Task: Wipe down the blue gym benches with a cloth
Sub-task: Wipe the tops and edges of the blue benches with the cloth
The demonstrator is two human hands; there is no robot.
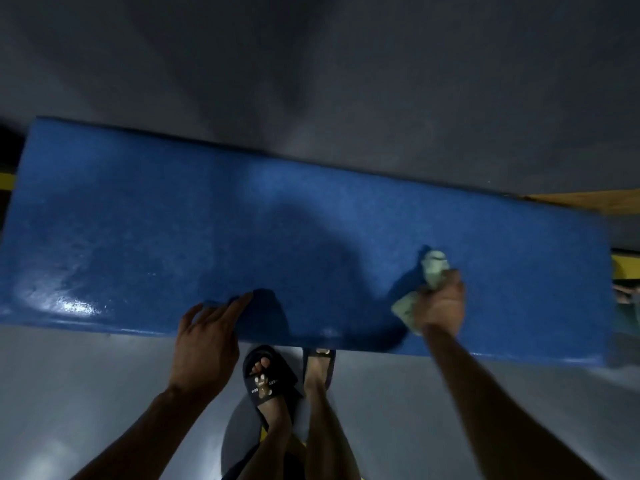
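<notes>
A long blue padded gym bench (242, 216) stretches across the view from left to right, its left part glossy with a light reflection. My right hand (441, 304) is closed around a crumpled pale green cloth (433, 270) and presses it on the bench top, right of centre near the front edge. My left hand (207, 336) rests at the bench's front edge, fingers spread, fingertips touching the pad. It holds nothing.
Grey floor (69, 393) lies in front of and behind the bench. My feet in black slides (266, 379) stand just under the front edge. Yellow and wooden surfaces (588, 199) show beyond the bench's right end, and a yellow strip at the far left.
</notes>
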